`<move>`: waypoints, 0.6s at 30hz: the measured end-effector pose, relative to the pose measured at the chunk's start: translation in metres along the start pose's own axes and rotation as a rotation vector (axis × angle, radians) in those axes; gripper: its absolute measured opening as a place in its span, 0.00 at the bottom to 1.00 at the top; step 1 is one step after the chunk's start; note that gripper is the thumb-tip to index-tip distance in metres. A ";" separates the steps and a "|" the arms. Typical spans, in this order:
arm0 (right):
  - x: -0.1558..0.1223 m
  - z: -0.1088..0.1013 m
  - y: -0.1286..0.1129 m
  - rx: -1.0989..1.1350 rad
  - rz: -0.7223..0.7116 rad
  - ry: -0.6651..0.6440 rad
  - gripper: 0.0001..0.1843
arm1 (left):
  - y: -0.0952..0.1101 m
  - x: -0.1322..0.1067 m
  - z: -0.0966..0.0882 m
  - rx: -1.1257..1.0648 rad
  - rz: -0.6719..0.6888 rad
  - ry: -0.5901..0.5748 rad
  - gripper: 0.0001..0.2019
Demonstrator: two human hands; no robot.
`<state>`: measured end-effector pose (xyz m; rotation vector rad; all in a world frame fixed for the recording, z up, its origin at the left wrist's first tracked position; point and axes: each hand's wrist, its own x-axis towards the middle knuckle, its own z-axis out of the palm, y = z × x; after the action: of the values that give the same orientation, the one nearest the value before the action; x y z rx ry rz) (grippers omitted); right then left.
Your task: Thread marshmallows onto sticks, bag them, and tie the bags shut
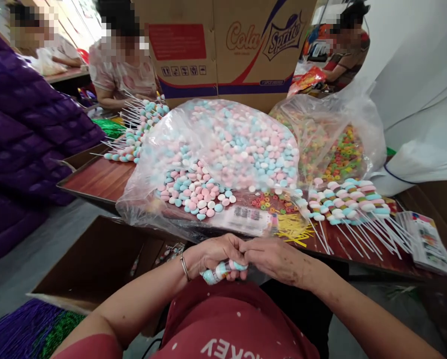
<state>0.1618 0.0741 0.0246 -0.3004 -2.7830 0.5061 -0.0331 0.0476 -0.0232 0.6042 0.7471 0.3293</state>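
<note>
Below two plastic bags (223, 149) of candies, left hand (212, 255) and right hand (273, 259) each grip one candy skewer (223, 270).

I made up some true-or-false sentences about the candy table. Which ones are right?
1. Both hands, left hand and right hand, hold one candy stick. True.
2. The big bag of candies holds only green candies. False: they are pink, blue and white.
3. Finished candy sticks lie on the table to the right. True.
4. The cardboard box behind the bag is plain black. False: it is brown with printed words.
5. The left wrist wears a bracelet. True.
</note>
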 end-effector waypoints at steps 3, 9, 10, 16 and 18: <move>-0.002 -0.005 -0.007 0.204 -0.010 -0.125 0.15 | -0.006 0.003 0.004 0.036 -0.016 -0.030 0.12; -0.004 -0.007 -0.023 0.028 0.080 -0.194 0.10 | -0.012 0.011 0.008 0.159 -0.093 -0.106 0.09; -0.005 -0.005 -0.025 0.001 0.070 -0.175 0.10 | -0.012 0.012 0.008 0.177 -0.096 -0.116 0.09; -0.019 0.020 -0.035 -0.284 0.080 0.033 0.06 | -0.004 0.010 0.016 0.255 -0.071 -0.053 0.07; -0.023 0.029 -0.038 -0.416 0.126 0.074 0.06 | -0.001 0.008 0.022 0.311 -0.045 0.025 0.06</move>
<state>0.1681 0.0240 0.0073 -0.5740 -2.7870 -0.0641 -0.0114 0.0422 -0.0149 0.8760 0.8425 0.1795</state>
